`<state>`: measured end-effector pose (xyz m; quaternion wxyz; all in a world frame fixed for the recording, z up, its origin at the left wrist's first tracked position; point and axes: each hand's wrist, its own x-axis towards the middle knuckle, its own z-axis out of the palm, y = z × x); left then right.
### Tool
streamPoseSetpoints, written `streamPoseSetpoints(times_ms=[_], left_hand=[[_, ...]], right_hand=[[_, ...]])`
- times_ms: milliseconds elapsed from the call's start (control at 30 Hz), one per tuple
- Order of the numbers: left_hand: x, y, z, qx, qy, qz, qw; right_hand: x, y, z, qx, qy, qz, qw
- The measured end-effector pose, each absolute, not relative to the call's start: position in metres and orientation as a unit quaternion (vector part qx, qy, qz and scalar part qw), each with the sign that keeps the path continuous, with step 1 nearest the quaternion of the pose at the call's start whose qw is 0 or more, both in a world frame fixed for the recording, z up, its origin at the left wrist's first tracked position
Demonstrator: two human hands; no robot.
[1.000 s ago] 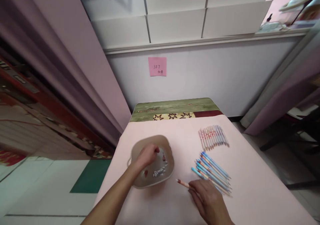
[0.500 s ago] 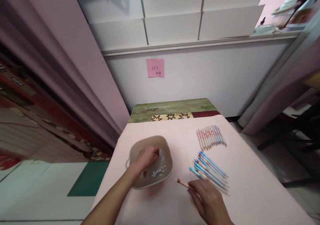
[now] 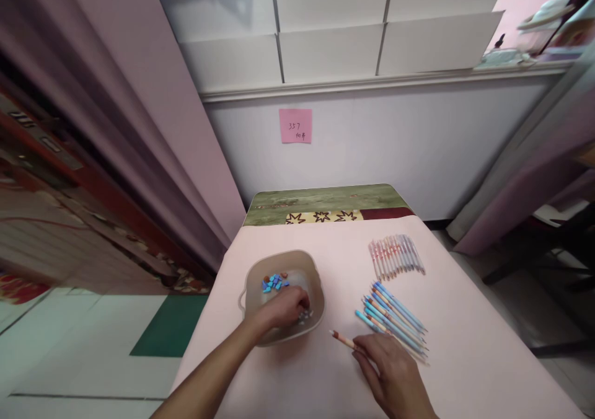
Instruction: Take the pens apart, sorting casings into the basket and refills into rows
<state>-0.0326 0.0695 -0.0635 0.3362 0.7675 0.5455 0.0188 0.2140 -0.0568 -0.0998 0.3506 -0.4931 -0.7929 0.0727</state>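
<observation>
My left hand point(image 3: 289, 306) reaches into a beige basin point(image 3: 288, 259) with its fingers curled down near small white pieces point(image 3: 305, 315). What those fingers pinch, if anything, is hidden. Small blue pieces point(image 3: 276, 282) and a few brown ones lie behind the hand on the basin's bottom. In my right hand point(image 3: 388, 366) is a peach-and-brown pen point(image 3: 343, 339), its pale tip end pointing left toward the basin. Just beyond that hand, a loose bunch of blue and peach pens point(image 3: 395, 315) lies on the pink cloth.
Clear-barrelled pens point(image 3: 396, 258) lie side by side farther back on the pink tablecloth point(image 3: 288, 382). A green patterned strip of tabletop point(image 3: 325, 197) shows at the far edge. A pink note point(image 3: 295, 126) sticks to the wall, and curtains point(image 3: 199, 146) hang at the sides.
My left hand has shifted toward the near right of the basin, uncovering the blue pieces. The right hand still holds the pen in about the same place. The view has shifted slightly.
</observation>
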Motion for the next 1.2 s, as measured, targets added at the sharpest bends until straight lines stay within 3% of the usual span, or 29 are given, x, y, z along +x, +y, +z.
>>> streamPoseSetpoints(times_ms=[200, 433, 967, 1200], left_hand=[[-0.056, 0.063, -0.054, 0.752, 0.587, 0.040, 0.299], [-0.056, 0.058, -0.063, 0.760, 0.557, 0.007, 0.335], [-0.081, 0.050, -0.058, 0.752, 0.623, -0.064, 0.205], [-0.083, 0.058, -0.044, 0.740, 0.650, -0.024, 0.169]], right_hand=[[0.215, -0.053, -0.101, -0.499, -0.790, 0.088, 0.345], [0.207, -0.053, -0.092, -0.491, -0.795, 0.098, 0.344], [0.206, -0.054, -0.092, -0.484, -0.799, 0.107, 0.341], [0.209, -0.055, -0.096, -0.496, -0.793, 0.109, 0.336]])
